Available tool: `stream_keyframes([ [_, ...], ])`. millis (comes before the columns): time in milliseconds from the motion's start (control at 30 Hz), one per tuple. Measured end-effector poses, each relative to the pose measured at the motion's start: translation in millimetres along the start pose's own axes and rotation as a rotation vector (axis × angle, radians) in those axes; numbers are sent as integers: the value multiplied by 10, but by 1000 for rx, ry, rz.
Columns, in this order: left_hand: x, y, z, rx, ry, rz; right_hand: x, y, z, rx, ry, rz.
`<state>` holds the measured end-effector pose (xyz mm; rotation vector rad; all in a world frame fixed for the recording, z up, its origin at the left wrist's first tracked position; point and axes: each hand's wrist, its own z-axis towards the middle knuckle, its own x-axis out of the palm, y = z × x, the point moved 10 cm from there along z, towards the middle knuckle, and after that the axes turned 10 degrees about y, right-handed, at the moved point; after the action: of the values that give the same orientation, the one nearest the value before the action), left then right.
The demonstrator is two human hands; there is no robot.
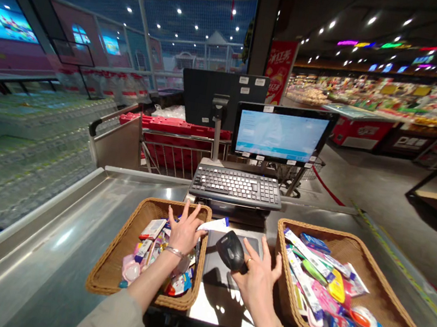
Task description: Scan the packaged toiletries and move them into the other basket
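The left hand [183, 234] reaches over a basket with its fingers spread wide, thumb beside a packet's end; whether it pinches the packet I cannot tell. The right hand [260, 283] grips a scanner between thumb and forefinger, its other fingers fanned out.

Beneath both stretches a metal counter [45, 235]. On it, to the right, stands the larger wicker basket [397, 319], partly filled with small packets; to the left, under the left hand, is the smaller wicker basket [114, 260], also holding assorted packets. Beyond the counter's work area, a lit screen [281, 135] faces the person, while a second monitor [200, 94], just behind it, shows its dark back. A keyboard [237, 187] sits in front of the lit screen. The black scanner [231, 249] is between the two baskets, tilted in the right hand. The white packet [213, 224] with blue ends extends past the smaller basket's rim, near the scanner.
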<state>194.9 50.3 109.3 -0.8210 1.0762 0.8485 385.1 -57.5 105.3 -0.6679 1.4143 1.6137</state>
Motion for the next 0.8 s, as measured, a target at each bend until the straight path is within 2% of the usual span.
stream_keyframes([
  [200, 6, -12, 11, 4, 0, 0, 13, -13, -5, 3, 0, 4],
  [467, -14, -62, 26, 19, -2, 4, -57, -41, -47, -4, -67, -57],
  [800, -1, -307, 113, 100, -25, 17, -213, -228, -139, 5, -131, -114],
])
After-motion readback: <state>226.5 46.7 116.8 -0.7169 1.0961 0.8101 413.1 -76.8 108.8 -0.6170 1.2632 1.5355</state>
